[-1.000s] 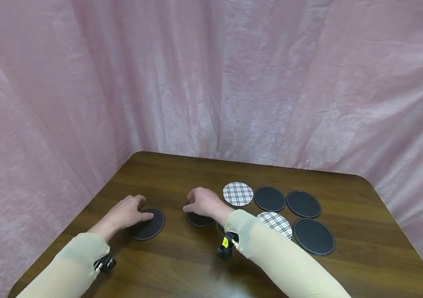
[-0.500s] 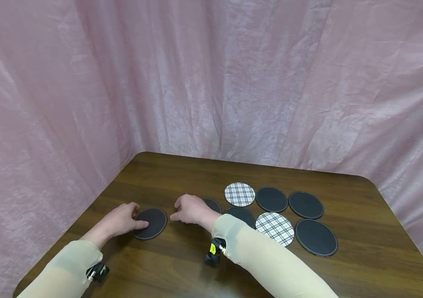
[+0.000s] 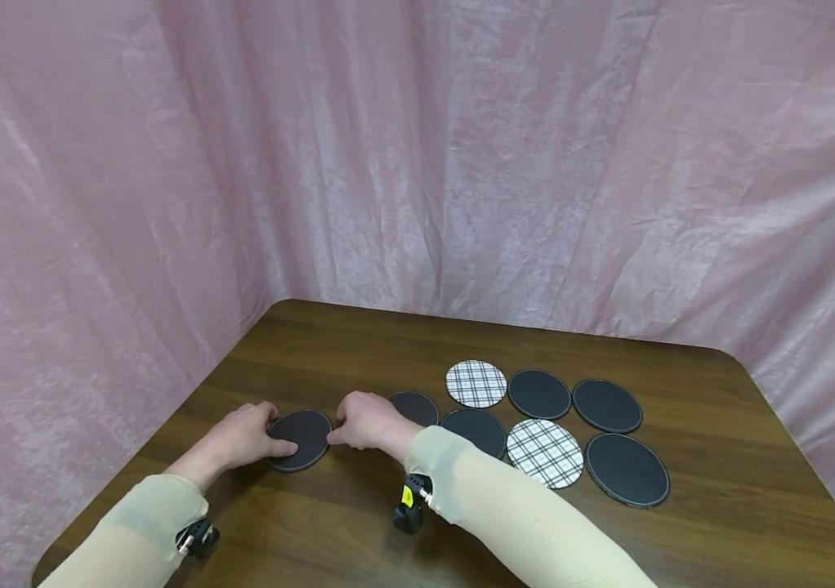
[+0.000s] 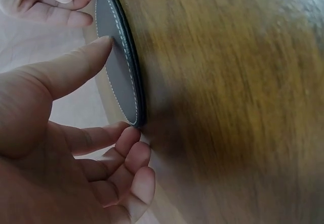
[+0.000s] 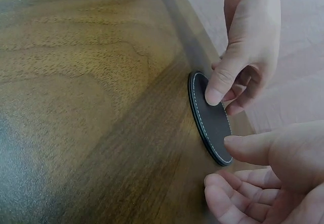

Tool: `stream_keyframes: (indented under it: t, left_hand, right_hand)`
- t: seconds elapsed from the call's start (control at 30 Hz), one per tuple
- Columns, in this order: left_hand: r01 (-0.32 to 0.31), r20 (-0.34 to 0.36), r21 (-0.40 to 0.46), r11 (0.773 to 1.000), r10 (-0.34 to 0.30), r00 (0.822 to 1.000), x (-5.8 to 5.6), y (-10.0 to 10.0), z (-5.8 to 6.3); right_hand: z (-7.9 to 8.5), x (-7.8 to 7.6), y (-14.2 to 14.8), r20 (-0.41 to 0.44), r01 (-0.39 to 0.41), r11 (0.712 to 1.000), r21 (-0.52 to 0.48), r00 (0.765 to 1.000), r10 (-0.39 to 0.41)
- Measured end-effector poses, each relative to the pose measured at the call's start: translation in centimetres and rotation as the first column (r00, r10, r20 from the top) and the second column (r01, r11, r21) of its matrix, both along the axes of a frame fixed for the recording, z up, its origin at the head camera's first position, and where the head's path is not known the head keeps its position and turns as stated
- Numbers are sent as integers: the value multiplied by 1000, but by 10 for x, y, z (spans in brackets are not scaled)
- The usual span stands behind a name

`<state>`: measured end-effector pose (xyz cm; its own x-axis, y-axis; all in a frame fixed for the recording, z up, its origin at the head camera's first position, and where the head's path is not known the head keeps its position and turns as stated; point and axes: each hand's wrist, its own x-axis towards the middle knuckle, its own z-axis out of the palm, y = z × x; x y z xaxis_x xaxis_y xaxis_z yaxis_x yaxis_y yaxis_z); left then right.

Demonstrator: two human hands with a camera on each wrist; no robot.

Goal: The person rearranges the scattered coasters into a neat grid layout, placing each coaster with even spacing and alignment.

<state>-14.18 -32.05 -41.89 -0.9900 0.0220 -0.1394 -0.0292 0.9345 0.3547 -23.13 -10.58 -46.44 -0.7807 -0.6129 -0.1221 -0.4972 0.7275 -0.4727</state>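
Observation:
A round dark coaster (image 3: 309, 433) with pale stitching lies on the left of the wooden table. Its rim shows two dark layers in the wrist views. My left hand (image 3: 241, 441) holds it at the left edge, thumb pressed on top and index fingertip at the rim (image 4: 139, 114). At the opposite edge is my right hand (image 3: 373, 422). In the right wrist view its thumb (image 5: 248, 148) overlaps the coaster's edge, while the other fingers bend loosely just below, apart from the rim.
Right of my right hand lie a partly hidden dark coaster (image 3: 417, 406), several black coasters (image 3: 538, 394) and two plaid ones (image 3: 475, 384), (image 3: 546, 453), close together in rows. Pink curtains (image 3: 417, 163) hang behind and beside the wooden table (image 3: 359, 531).
My right hand has come away from the dark coaster beside the rows and moved left to the held coaster's edge. My left hand's thumb has shifted slightly on that coaster.

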Motion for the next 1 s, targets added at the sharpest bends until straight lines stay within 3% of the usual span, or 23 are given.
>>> stream_keyframes:
  t: [0.27, 0.4, 0.47, 0.6, 0.73, 1.0]
  left_hand:
    - [-20, 6, -34, 999, 20, 1000, 0, 0, 1]
    - [-40, 19, -16, 999, 40, 999, 0, -2, -1]
    - [-48, 25, -6, 999, 48, 999, 0, -3, -2]
    - [-57, 27, 8, 998, 57, 998, 0, -5, -4]
    - [-67, 15, -1, 998, 67, 998, 2, -3, -5]
    - [-83, -29, -19, 996, 82, 996, 4, -2, -8]
  right_hand:
    - [1, 2, -3, 18, -15, 1000, 14, 1000, 14]
    - [11, 10, 0, 34, -6, 1000, 3, 999, 6]
    - [25, 19, 3, 59, -2, 1000, -4, 998, 2]
    - [29, 26, 6, 57, -5, 1000, -21, 998, 6]
    - [41, 35, 10, 112, 12, 999, -42, 994, -8]
    - [42, 38, 11, 149, 67, 992, -111, 988, -50]
